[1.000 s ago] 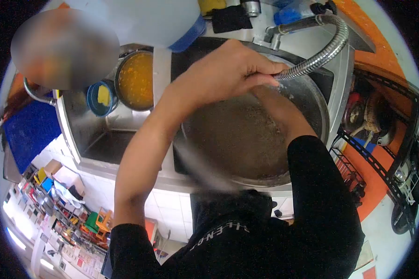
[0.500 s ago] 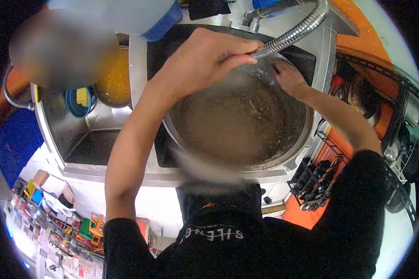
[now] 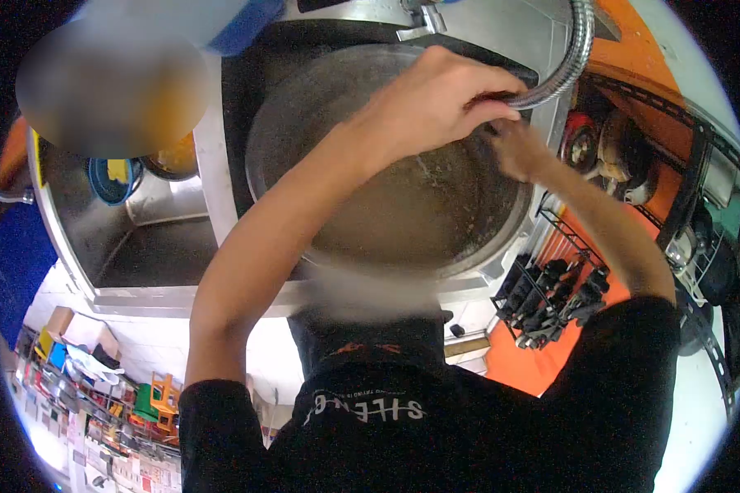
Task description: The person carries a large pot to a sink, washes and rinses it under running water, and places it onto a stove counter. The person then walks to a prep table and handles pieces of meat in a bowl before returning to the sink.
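A large, wide metal pot (image 3: 275, 131) sits tilted in the right sink basin, its inside brownish and wet-looking with whitish streaks. Above its far right part, my left hand (image 3: 464, 94) is closed around a flexible metal hose (image 3: 581, 53). The end of the hose is hidden by the hand. Just below it, my right hand (image 3: 514, 152) reaches inside the pot near the right wall. Motion blur covers its fingers, and I cannot make out whether it holds anything.
In the left basin (image 3: 156, 255) there are a blue pail (image 3: 111, 185) with something yellow in it and a pot of yellow-orange contents (image 3: 175, 158). A tap (image 3: 423, 25) stands behind the pot. A black wire rack (image 3: 551, 296) is at the right.
My left hand has moved right with the hose and now overlaps the view of my right hand. The right hand has shifted slightly down along the pot's wall. The whole view has shifted too.
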Action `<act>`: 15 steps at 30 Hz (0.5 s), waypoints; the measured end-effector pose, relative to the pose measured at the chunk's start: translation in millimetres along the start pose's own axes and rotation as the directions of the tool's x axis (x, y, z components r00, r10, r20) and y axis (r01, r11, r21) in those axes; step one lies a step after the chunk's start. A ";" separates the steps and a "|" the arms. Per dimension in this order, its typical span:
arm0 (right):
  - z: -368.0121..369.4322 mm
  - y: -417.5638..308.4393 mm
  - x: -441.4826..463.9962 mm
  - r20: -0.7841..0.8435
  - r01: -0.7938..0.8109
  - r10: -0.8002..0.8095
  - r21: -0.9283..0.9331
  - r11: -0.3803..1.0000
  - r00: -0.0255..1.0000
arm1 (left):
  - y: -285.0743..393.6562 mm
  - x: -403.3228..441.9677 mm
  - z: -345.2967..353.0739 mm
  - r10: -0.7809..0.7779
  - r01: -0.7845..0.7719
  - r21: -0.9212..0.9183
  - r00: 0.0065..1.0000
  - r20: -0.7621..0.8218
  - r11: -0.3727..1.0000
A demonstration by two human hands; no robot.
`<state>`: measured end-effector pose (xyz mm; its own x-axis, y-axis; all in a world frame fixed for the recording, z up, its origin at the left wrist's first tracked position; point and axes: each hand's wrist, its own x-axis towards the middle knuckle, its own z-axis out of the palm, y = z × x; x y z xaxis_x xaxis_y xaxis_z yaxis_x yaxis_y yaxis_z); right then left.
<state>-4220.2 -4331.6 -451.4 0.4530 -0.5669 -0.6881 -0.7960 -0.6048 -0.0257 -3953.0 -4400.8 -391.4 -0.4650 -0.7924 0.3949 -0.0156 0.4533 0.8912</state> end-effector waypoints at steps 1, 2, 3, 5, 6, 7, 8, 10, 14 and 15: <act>-17.6 -20.1 -26.4 0.276 -0.016 0.037 -0.076 0.997 0.961 | 6.0 3.3 6.4 -0.042 0.044 -0.079 0.998 0.036 0.996; -57.9 -52.3 -36.7 0.538 0.000 0.017 -0.033 0.999 0.843 | 13.2 7.5 15.1 -0.076 0.086 -0.152 0.994 0.074 0.985; -92.3 -79.4 -38.4 0.749 0.003 -0.007 0.007 1.000 0.663 | 17.8 11.0 25.7 -0.028 0.034 -0.250 0.999 0.026 0.968; -78.0 -103.8 -60.9 0.576 0.012 -0.246 0.379 0.925 0.780 | 36.1 16.9 34.3 -0.103 0.125 -0.342 0.991 0.082 0.931; -79.5 -110.6 -67.3 0.581 0.011 -0.240 0.369 0.929 0.778 | 40.1 19.6 40.5 -0.126 0.145 -0.416 0.989 0.072 0.898; -81.7 -116.9 -70.1 0.455 0.036 -0.293 0.494 0.869 0.841 | 40.6 22.1 45.8 -0.124 0.139 -0.416 0.990 0.062 0.899; -81.8 -121.9 -71.8 0.316 0.077 -0.331 0.611 0.788 0.889 | 40.1 22.9 50.2 -0.117 0.113 -0.458 0.993 0.018 0.882; -78.7 -105.8 -66.0 0.477 -0.056 -0.200 0.469 0.882 0.856 | 36.4 26.7 54.9 -0.114 0.088 -0.491 0.993 -0.024 0.866; -23.5 -31.5 -43.1 0.182 0.005 -0.018 0.068 0.998 0.983 | 31.2 45.2 66.9 -0.008 -0.006 -0.329 0.999 -0.042 0.944; -3.8 -9.6 -31.8 0.033 0.026 -0.027 0.050 0.998 0.999 | 29.2 48.6 68.8 0.022 -0.034 -0.270 0.999 -0.048 0.962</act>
<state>-4225.5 -4309.9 -426.5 0.4611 -0.5312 -0.7108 -0.8033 -0.5902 -0.0800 -4037.0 -4398.0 -361.6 -0.4225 -0.8008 0.4246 0.2397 0.3531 0.9044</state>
